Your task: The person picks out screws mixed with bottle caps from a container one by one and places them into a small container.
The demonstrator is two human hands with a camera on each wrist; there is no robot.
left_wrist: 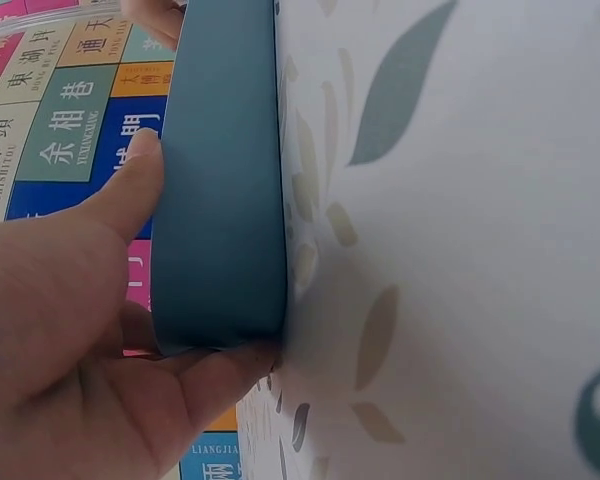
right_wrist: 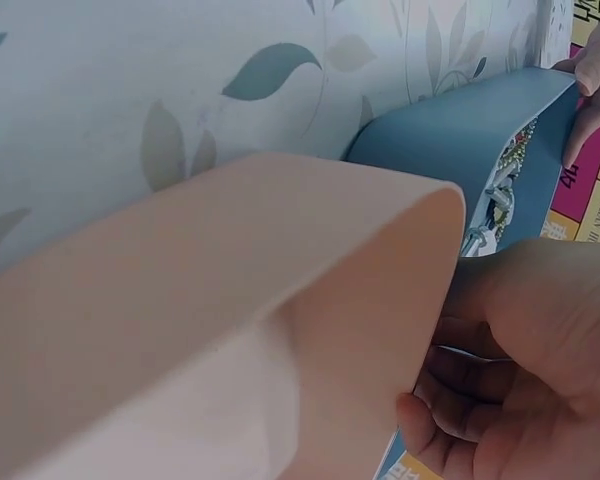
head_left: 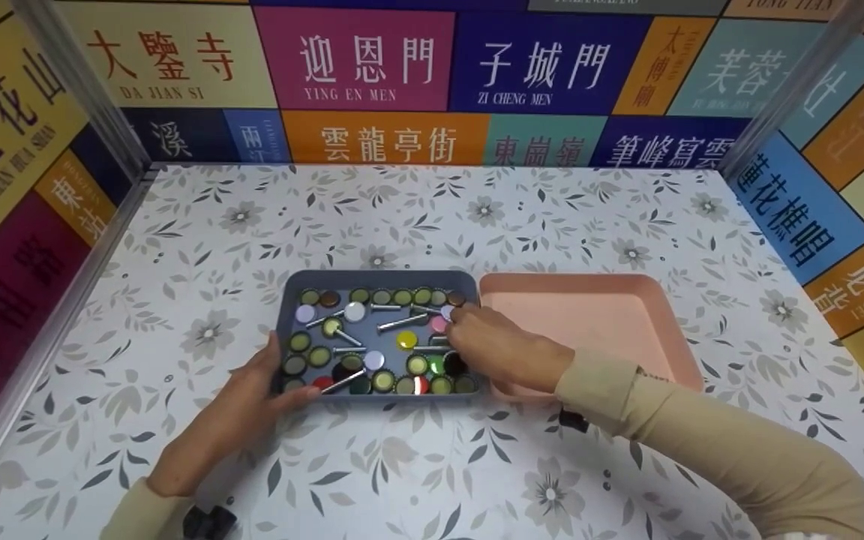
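Note:
A blue-grey tray (head_left: 293, 281) holds many crimped bottle caps (head_left: 383, 381), several shiny metal rods like bolts (head_left: 402, 322), and coloured round pieces, one of them yellow (head_left: 406, 340). My left hand (head_left: 241, 401) holds the tray's front left corner. In the left wrist view, its thumb touches the front rim and its other fingers lie round the corner. My right hand (head_left: 511, 345) reaches over the tray's right rim, beside a lilac disc (head_left: 447, 313). Its fingers look curled in the right wrist view, but the fingertips are hidden, so I cannot tell what they pinch.
A pink tray (head_left: 589, 319) stands right against the blue-grey one, under my right forearm, with no pieces visible in it. Both rest on a white leaf-patterned table (head_left: 432, 225). Panels with large lettering (head_left: 372, 67) enclose the back and sides.

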